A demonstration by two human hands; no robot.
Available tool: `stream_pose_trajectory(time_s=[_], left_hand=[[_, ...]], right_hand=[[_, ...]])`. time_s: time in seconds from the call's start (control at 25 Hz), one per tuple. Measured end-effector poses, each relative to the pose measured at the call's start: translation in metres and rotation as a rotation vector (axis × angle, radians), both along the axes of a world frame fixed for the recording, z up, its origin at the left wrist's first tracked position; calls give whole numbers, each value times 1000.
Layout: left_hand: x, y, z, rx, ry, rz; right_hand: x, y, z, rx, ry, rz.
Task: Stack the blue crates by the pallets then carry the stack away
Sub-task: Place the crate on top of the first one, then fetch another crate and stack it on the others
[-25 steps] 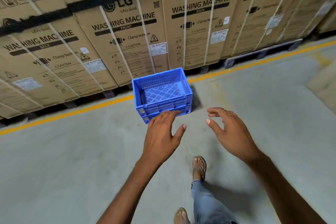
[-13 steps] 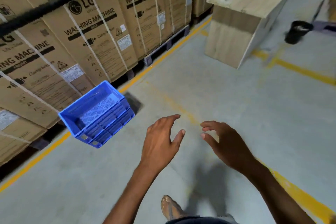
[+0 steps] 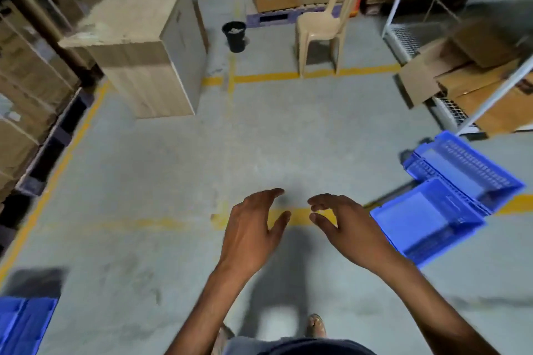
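Left hand (image 3: 253,235) and right hand (image 3: 350,232) extend forward, palms facing, fingers loosely curved, grasping nothing. Both hover left of two blue perforated plastic crates (image 3: 450,196).

The grey concrete floor (image 3: 173,170) is marked with painted yellow lines (image 3: 366,70). The following stand directly on it:
- a wooden cabinet (image 3: 150,66) at rear left
- a black bin (image 3: 235,37) near the cabinet
- a beige plastic chair (image 3: 320,29), front legs at a yellow line
- a near blue crate (image 3: 418,219) and a far blue crate (image 3: 467,170), just beside each other at right
- a third blue crate (image 3: 23,326) at the lower left edge

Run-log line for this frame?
left hand open, empty | right hand open, empty | near crate, far crate on floor, right | third crate lower-left
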State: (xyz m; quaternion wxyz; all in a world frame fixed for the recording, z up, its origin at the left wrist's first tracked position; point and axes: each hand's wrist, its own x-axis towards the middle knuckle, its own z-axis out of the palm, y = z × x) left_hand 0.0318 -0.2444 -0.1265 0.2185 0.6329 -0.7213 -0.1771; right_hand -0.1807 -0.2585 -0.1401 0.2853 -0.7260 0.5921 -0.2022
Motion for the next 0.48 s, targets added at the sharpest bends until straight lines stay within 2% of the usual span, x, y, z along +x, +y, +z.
stream_pose_trajectory(time_s=[0.28,0.48], left_hand=[[-166,-85,-17,102,12,-346],[-270,-163,-58,184,25,-525]], right_hand=[[-160,-20,-16,63,-61,-347],[-252,-49,-39,124,-13,-538]])
